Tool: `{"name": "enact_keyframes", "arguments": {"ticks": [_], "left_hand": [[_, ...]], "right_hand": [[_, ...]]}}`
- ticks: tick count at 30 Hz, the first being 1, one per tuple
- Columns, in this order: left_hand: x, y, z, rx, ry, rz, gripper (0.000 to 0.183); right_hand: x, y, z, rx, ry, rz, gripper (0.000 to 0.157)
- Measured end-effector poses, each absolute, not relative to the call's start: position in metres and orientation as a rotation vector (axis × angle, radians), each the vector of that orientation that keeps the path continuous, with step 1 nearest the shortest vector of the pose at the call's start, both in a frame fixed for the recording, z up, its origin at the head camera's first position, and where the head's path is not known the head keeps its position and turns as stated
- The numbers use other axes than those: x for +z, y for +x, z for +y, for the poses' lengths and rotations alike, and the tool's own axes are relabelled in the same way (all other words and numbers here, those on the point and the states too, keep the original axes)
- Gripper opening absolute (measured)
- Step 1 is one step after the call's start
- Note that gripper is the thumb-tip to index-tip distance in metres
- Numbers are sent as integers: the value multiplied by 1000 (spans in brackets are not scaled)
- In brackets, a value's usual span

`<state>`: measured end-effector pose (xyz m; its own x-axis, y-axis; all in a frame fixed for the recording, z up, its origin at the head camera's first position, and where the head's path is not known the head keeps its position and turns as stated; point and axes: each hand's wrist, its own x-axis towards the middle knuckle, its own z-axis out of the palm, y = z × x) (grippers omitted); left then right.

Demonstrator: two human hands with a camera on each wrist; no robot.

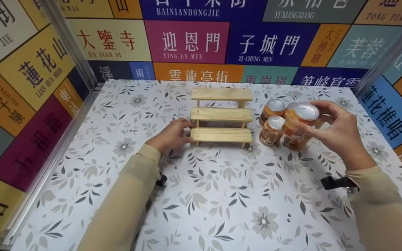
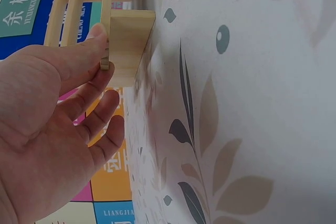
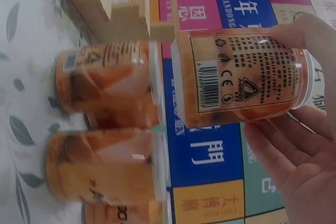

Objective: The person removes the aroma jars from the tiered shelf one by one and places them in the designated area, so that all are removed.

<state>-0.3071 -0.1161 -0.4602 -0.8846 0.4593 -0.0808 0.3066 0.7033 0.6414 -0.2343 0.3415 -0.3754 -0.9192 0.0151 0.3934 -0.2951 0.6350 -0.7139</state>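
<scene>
A three-tier wooden step rack (image 1: 221,114) stands on the table. My left hand (image 1: 173,135) is at its left end; in the left wrist view, thumb and forefinger pinch the end of a wooden step (image 2: 106,30) while the other fingers stay loosely bent. My right hand (image 1: 339,129) holds an orange-labelled can (image 1: 300,120) with a silver lid, thumb on one side and fingers on the other. In the right wrist view this held can (image 3: 239,77) is raised above several similar cans, its barcode facing the camera. Two standing cans, a front one (image 1: 271,131) and a rear one (image 1: 273,107), show beside it.
A white tablecloth (image 1: 222,195) with grey flowers and leaves covers the table. Colourful panels with Chinese characters (image 1: 187,42) rise behind it and along both sides. Metal frame posts (image 1: 77,55) stand at the back corners.
</scene>
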Motion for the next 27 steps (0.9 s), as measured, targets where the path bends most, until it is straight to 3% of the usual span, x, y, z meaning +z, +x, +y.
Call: {"name": "enact_keyframes", "arguments": {"ticks": [27], "left_hand": [[-461,-306,-117,963,628,2676,46]], "right_hand": [[-375,-235,422,919,-167,-2656,71]]}}
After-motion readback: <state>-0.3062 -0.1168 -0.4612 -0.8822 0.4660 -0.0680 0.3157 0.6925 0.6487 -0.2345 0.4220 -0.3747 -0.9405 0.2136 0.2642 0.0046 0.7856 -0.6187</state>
